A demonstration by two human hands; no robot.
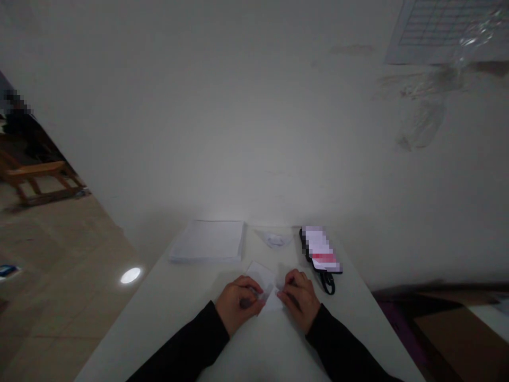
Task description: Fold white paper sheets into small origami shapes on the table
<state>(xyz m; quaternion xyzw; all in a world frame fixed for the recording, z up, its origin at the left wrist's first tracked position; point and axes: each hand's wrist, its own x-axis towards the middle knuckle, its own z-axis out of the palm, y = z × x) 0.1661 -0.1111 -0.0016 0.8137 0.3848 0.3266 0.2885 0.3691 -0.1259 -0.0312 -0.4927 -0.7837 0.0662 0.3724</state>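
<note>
A small folded sheet of white paper (260, 273) lies on the white table between my hands. My left hand (240, 303) pinches its left side, thumb and forefinger together. From the right, my right hand (299, 298) pinches another part of the paper near a raised fold. The fingers partly cover the sheet, so the full shape of the folds is hidden. Behind it, close to the wall, sits a small folded paper piece (276, 240). A stack of white paper (210, 241) rests at the back left of the table.
A phone (324, 252) with a lit screen and a black strap (328, 283) lies at the back right. The table (159, 323) meets a white wall (238, 116). A cardboard box (461, 339) stands below right. Far left are a wooden chair (40, 170) and a person (24, 124).
</note>
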